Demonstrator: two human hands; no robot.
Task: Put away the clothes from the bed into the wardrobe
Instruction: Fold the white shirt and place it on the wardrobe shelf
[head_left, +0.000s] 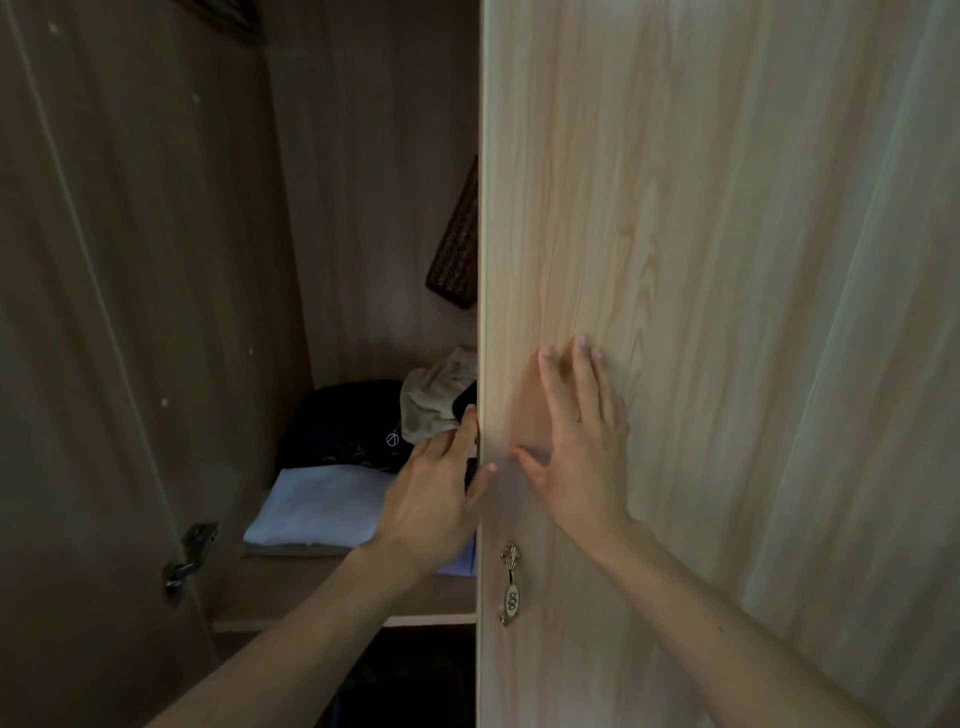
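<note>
I face a light wooden wardrobe door (701, 260) that stands partly across the opening. My right hand (582, 441) lies flat on its front, fingers spread. My left hand (436, 493) curls around the door's left edge, fingers behind it and thumb on the front. Inside, on a shelf (291, 592), lies a folded pale blue garment (317, 509). Behind it sits a folded dark garment (343, 426) with a small white logo, and a crumpled beige cloth (436, 395) beside the door edge.
The other door (104, 312) hangs open on the left, with a metal hinge (189, 556) low down. A brass handle (510, 582) sits on the light door below my hands. A dark woven object (457, 249) hangs inside, half hidden. Below the shelf it is dark.
</note>
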